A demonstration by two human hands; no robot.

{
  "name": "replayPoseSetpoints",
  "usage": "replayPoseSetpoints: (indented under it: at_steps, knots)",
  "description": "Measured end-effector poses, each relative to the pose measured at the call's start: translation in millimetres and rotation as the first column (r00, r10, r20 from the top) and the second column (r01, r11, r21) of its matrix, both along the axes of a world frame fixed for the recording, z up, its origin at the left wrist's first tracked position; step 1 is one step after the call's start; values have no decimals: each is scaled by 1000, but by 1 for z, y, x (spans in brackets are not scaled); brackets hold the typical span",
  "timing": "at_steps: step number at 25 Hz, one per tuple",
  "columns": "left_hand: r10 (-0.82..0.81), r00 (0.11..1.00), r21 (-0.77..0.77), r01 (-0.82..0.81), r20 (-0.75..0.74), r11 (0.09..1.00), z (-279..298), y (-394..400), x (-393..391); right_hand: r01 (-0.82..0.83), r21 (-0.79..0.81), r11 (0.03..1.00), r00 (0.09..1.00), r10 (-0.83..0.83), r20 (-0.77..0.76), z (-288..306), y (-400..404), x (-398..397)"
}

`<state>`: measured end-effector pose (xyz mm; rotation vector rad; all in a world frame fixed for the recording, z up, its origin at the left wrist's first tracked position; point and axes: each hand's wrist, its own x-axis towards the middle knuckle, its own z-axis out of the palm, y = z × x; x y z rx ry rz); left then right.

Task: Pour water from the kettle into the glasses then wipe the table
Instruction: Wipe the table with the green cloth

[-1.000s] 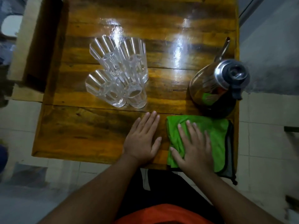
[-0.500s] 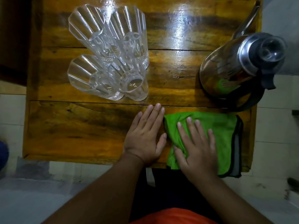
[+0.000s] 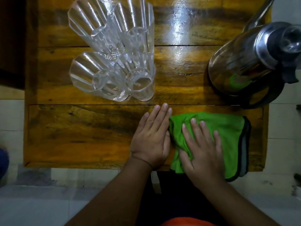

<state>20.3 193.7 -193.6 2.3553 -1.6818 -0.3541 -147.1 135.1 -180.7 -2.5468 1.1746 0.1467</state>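
Several clear faceted glasses (image 3: 114, 51) stand close together at the left back of the wooden table (image 3: 81, 132). A shiny steel kettle (image 3: 247, 62) with a dark lid and handle stands at the right edge. A folded green cloth (image 3: 228, 132) lies at the front right. My right hand (image 3: 202, 149) lies flat on the cloth, fingers spread, its thumb pressing a fold. My left hand (image 3: 153, 137) rests flat on the bare wood just left of the cloth, touching its edge.
The table is small, and its front edge runs just under my wrists. Pale floor tiles (image 3: 11, 121) show on both sides. A dark wooden piece (image 3: 11, 43) stands at the left back.
The view has moved closer and lower over the table. Both hands stay flat in about the same places, the right one creeping a little over the cloth.
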Motion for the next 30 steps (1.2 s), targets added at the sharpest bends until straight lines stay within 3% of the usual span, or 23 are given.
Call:
replayPoseSetpoints:
  at_steps: [4,7,9,13,20,26,30]
  knots:
    - [53,993,-25,-56,-105,998,6,10,3,131,4,991,991,-131,24,0,-28,49]
    - [207,978,54,-206,-8,977,5,43,37,109,-22,994,994,-109,-2,0,-27,50]
    - [179,982,101,-184,50,978,3,59,56,69,-16,998,998,-69,-8,1,-9,39]
    - [162,986,95,-164,28,982,0,56,59,-18,1,1000,1000,18,-19,1,23,19]
    - [158,987,67,-158,4,985,-2,58,60,214,13,977,976,-214,39,2,-34,92]
    - [159,987,49,-159,-1,986,-3,59,60,65,-6,998,997,-65,-45,2,37,45]
    - [150,989,51,-150,-11,987,-3,58,61,166,-1,986,986,-166,-33,1,-17,79]
